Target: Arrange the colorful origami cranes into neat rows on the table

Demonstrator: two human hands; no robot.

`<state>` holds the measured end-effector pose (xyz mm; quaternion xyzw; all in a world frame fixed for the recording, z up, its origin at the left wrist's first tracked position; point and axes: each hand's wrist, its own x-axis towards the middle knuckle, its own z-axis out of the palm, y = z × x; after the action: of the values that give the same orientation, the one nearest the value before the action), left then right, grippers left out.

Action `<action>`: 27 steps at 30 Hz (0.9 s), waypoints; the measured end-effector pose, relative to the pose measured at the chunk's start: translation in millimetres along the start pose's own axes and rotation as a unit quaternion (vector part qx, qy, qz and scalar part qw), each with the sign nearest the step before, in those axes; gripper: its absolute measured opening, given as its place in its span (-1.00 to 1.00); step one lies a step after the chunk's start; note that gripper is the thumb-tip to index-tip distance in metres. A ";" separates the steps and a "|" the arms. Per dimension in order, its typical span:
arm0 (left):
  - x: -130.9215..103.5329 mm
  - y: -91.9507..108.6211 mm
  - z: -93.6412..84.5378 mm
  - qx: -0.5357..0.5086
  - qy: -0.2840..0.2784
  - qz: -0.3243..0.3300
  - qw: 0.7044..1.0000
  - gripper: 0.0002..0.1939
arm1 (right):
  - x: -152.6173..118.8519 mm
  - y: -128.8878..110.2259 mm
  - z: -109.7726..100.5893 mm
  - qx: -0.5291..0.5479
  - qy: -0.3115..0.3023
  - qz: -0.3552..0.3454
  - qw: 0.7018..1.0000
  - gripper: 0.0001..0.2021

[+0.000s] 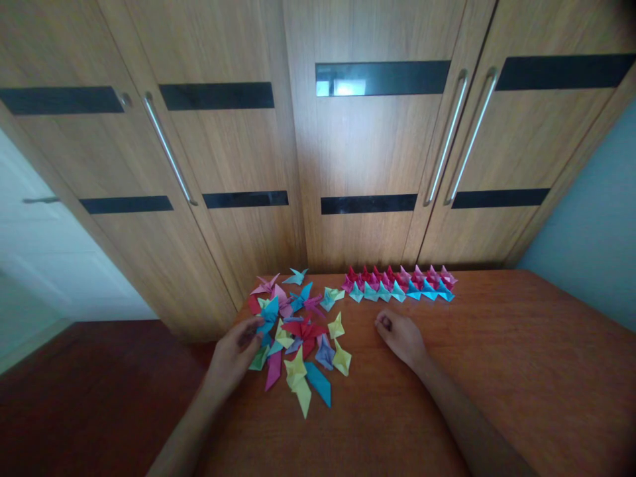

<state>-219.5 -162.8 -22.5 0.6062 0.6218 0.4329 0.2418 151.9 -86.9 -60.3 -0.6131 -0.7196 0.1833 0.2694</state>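
Observation:
My left hand (234, 352) is at the left edge of a loose pile of folded paper cranes. Its thumb and fingertips close on a blue paper crane (269, 314). In the same pile lie a red crane (305, 328), a purple crane (324, 352), yellow cranes (342, 358) and a flat blue folded piece (318, 383). My right hand (400, 336) rests on the table with its fingers curled in, and nothing shows in it. Beyond it stand neat rows of paper cranes (382, 291), red and pink behind, light and darker blue in front.
The brown wooden table (497, 358) reaches back to a wardrobe (368, 152) with long metal handles. A single light blue crane (297, 276) lies near the table's back edge. Left of the table is dark red floor (99, 384) and a white door (44, 245).

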 end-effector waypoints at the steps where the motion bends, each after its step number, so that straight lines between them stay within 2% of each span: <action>1: 0.5 -2.3 -0.4 0.009 -0.010 -0.002 1.000 -0.54 | 0.0 0.2 0.2 0.000 0.001 -0.001 1.000 -0.90; 5: 1.5 -1.9 -1.7 0.088 -0.040 0.014 0.995 -0.58 | -0.3 0.7 0.7 0.002 0.002 -0.006 1.000 -0.91; 13: -9.1 20.1 -3.9 0.248 -0.013 0.115 0.962 -0.67 | -0.3 -0.2 -0.9 0.000 0.001 -0.010 1.000 -0.91; 21: -17.6 28.7 3.2 0.256 -0.048 0.156 0.953 -0.65 | -0.1 1.1 0.4 0.009 0.009 -0.018 1.000 -0.93; 27: -15.7 26.3 -2.4 0.258 -0.030 0.141 0.955 -0.66 | 0.2 1.6 0.6 0.005 0.003 -0.017 1.000 -0.92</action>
<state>-204.8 -181.4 -3.0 0.7425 0.6127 0.2690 0.0322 152.8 -86.4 -61.7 -0.6000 -0.7281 0.1803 0.2781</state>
